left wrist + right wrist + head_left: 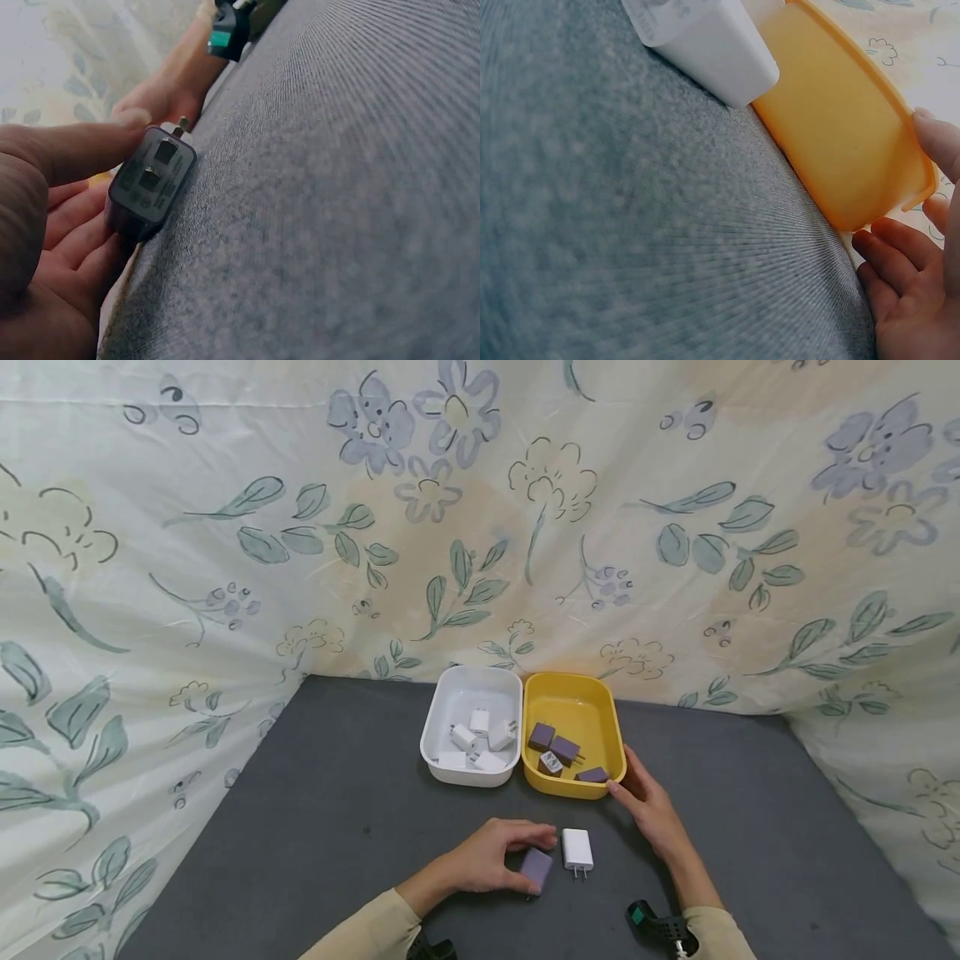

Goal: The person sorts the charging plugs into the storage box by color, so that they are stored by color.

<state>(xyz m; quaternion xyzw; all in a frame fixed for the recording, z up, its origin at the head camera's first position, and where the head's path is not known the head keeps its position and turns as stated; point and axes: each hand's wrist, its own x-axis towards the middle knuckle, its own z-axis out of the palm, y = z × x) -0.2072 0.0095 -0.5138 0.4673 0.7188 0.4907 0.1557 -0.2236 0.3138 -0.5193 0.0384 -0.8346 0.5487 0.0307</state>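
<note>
My left hand (491,857) pinches a purple charger plug (536,870) between thumb and fingers, low at the table. Its two-prong face (154,172) shows in the left wrist view, with the thumb along the upper edge. Just to the right, a white charger plug (577,848) lies on the table, prongs toward me. My right hand (655,810) holds the near right corner of a yellow bin (573,789), thumb at the front rim and fingers along the side. Several purple chargers (564,750) lie inside that bin.
Left of the yellow bin and close beside it stands a white bin (471,777) with several white chargers (464,737). Both sit near the back of the dark grey table (337,810). A flowered cloth (465,568) hangs behind the table and along its sides.
</note>
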